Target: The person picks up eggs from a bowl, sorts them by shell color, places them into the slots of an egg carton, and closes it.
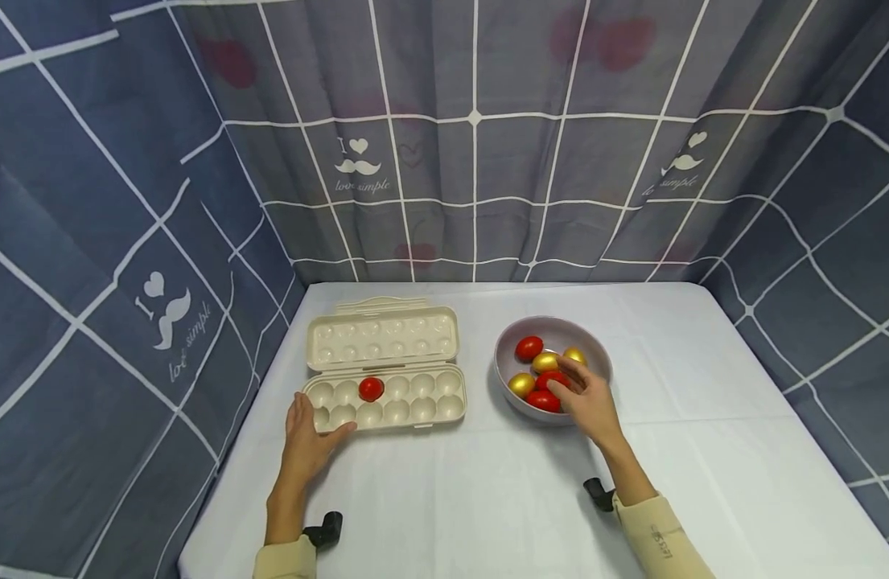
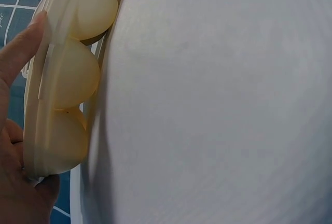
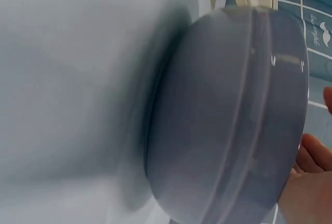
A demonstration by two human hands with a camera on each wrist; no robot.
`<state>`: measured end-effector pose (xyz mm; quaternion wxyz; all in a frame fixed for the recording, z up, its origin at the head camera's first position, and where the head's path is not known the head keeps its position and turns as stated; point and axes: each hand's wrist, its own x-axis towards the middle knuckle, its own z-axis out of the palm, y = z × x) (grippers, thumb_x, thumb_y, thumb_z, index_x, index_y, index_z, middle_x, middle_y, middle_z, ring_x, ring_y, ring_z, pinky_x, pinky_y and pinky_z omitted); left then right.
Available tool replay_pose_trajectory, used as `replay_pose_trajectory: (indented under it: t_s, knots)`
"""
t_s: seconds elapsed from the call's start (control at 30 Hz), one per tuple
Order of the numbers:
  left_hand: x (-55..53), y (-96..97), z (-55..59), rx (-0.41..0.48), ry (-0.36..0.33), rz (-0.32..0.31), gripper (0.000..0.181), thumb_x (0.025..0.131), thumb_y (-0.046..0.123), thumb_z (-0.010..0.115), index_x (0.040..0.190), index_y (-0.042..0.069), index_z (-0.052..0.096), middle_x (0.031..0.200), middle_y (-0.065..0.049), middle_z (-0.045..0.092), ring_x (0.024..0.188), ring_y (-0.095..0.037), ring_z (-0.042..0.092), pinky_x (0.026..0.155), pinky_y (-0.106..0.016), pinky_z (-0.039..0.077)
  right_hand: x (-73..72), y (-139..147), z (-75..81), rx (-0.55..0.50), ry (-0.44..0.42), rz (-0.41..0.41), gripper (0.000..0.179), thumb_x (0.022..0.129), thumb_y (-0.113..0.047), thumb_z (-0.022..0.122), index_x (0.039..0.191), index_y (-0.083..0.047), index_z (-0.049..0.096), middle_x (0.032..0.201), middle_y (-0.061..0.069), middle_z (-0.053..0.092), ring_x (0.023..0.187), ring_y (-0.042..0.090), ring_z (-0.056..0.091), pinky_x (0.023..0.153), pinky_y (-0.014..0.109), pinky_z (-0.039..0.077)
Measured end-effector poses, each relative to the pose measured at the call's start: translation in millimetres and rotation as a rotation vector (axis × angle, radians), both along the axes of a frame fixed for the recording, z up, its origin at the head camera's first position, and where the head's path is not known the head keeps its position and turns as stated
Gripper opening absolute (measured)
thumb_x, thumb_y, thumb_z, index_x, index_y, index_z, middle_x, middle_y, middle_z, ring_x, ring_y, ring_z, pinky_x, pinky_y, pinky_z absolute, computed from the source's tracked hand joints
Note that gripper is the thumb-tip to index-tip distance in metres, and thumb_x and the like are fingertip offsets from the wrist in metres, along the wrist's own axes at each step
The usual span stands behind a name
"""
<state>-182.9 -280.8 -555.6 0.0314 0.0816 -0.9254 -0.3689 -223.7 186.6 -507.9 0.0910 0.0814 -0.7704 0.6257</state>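
egg carton: beige, lay lid-open on the white tablecloth, left of the bowl.
left hand: held the carton's near left corner, thumb along the front edge, other fingers round the left end.
carton egg: red, sat in the back row, third cup from the left, beyond the left thumb and touched by neither hand.
bowl: grey-mauve, round, stood right of the carton.
right hand: reached over the bowl's right side, fingertips inside; whether they gripped could not be told.
nearest red egg: lay in the bowl at the right thumb and forefinger, partly covered.
other bowl eggs: two red, three gold, around that one.
backdrop: grid-patterned curtain.
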Motion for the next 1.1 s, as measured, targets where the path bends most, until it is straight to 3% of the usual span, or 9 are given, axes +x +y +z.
replay_pose_trajectory:
  t_s: [0.17,0.37,0.7,1.1]
  knots:
    - [-1.2,1.0,0.0,0.010,0.011,-0.005,0.123,0.081,0.048,0.078,0.152,-0.010,-0.005,0.160,-0.029,-0.009,0.148,-0.039,-0.008,0.118,-0.052,0.005,-4.4,10,5.8,0.158,-0.059,-0.016,0.046,0.090,-0.002,0.071,0.129,0.016,0.054,0.130,0.032,0.055,0.121,0.043,0.055,0.098,0.041,0.046]
    - [-0.5,-0.4,0.7,0.009,-0.002,-0.005,0.123,0.082,0.049,0.077,0.151,-0.009,-0.007,0.160,-0.027,-0.011,0.148,-0.039,-0.010,0.118,-0.051,0.004,-19.1,10,8.0,0.360,-0.135,0.060,0.052,0.093,-0.009,0.066,0.133,0.018,0.048,0.131,0.034,0.054,0.120,0.045,0.053,0.100,0.053,0.044]
    - [-0.9,1.4,0.5,0.013,0.012,-0.005,0.122,0.082,0.046,0.078,0.151,-0.011,-0.005,0.159,-0.029,-0.011,0.148,-0.039,-0.009,0.118,-0.051,0.005,-29.6,0,8.1,0.470,-0.240,0.096,0.053,0.094,-0.011,0.064,0.135,0.017,0.047,0.133,0.032,0.052,0.121,0.043,0.050,0.102,0.056,0.040]
    - [1.7,3.3,2.0,0.025,0.012,0.002,0.122,0.083,0.044,0.079,0.151,-0.010,-0.006,0.159,-0.029,-0.011,0.148,-0.039,-0.010,0.118,-0.052,0.005,-39.3,-14,4.9,0.638,-0.132,0.125,0.043,0.087,-0.008,0.072,0.124,0.011,0.061,0.115,0.024,0.065,0.109,0.039,0.059,0.096,0.054,0.045]
